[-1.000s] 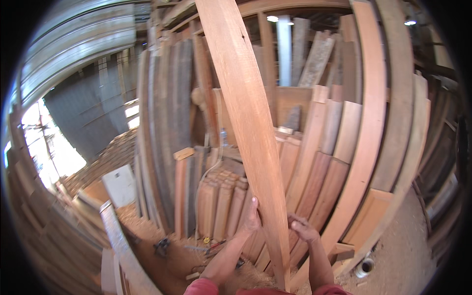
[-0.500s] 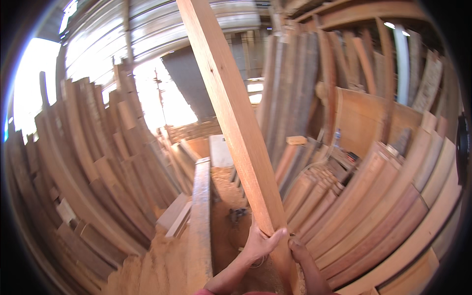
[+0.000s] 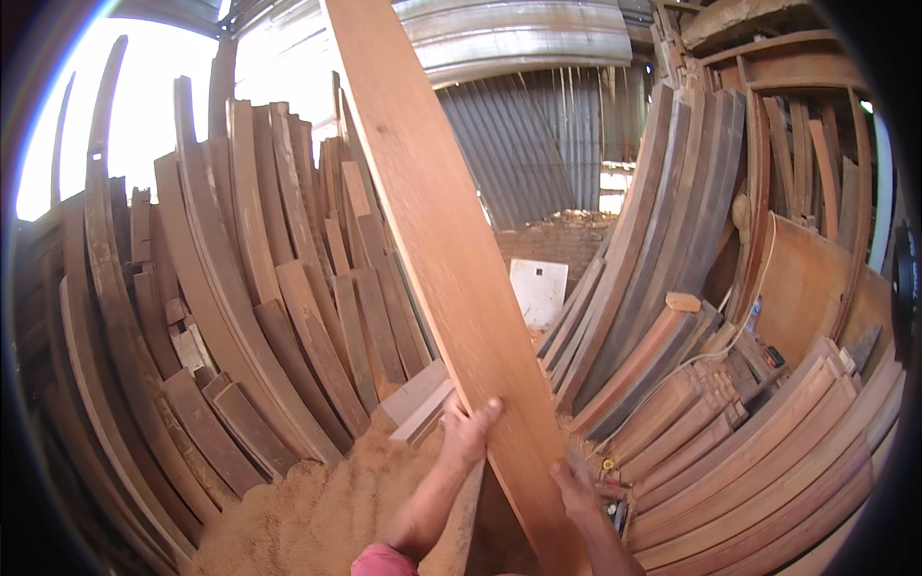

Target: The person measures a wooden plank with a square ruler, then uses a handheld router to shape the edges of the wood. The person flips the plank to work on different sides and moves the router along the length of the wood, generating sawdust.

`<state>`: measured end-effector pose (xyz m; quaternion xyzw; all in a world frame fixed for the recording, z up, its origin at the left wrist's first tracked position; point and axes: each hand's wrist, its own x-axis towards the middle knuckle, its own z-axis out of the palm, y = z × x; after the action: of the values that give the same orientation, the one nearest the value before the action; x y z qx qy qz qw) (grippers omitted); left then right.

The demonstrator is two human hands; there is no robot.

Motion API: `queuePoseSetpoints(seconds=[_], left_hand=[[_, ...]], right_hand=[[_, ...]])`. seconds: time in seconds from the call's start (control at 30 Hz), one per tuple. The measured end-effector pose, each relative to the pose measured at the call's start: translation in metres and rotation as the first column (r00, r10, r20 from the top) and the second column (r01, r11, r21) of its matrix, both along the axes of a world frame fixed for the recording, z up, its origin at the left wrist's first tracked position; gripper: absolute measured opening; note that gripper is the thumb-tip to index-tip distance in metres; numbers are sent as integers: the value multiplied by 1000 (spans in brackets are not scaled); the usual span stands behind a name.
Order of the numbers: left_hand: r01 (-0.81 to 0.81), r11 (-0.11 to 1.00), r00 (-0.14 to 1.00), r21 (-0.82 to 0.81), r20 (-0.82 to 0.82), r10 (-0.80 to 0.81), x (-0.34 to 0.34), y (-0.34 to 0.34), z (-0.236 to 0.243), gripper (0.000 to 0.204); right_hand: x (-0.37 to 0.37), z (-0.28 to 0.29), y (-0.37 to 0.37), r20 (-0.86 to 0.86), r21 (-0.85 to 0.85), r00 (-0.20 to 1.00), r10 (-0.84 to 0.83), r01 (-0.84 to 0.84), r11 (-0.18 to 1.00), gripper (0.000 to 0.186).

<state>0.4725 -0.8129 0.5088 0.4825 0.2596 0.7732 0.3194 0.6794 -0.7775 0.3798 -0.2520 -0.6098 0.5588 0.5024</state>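
A long, reddish-brown wooden plank (image 3: 437, 230) rises from the lower edge to beyond the top, leaning to the left. My left hand (image 3: 468, 429) grips its left edge, the thumb lying across the broad face. Lower down, my right hand (image 3: 578, 485) is closed round the right edge, with its fingers partly hidden behind the wood. The broad face of the plank is turned toward me. Its upper end is out of view.
Many dark boards (image 3: 254, 240) lean along the left side. More planks (image 3: 759, 461) are stacked at the right. Sawdust (image 3: 307, 518) is heaped at the lower left. A white panel (image 3: 538, 291) stands before corrugated metal sheeting (image 3: 528, 144).
The view has swung left, so the surroundings sit farther right. The plank has rolled from showing two narrow sides to showing its broad face. My hands have moved apart on it.
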Motion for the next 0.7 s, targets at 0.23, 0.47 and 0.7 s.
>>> queuePoseSetpoints(seconds=[0.23,0.47,0.7], left_hand=[[-128,992,992,22,8,128,-48,21,46,42],[-184,978,960,94,-196,200,-53,62,42,60],[-415,900,881,-134,-307,360,-23,148,12,78]], right_hand=[[-52,41,33,92,94,996,7,-16,995,53],[-85,6,73,-76,5,996,49,-49,999,58],[-39,-18,149,-1,-8,978,207,-207,978,48]])
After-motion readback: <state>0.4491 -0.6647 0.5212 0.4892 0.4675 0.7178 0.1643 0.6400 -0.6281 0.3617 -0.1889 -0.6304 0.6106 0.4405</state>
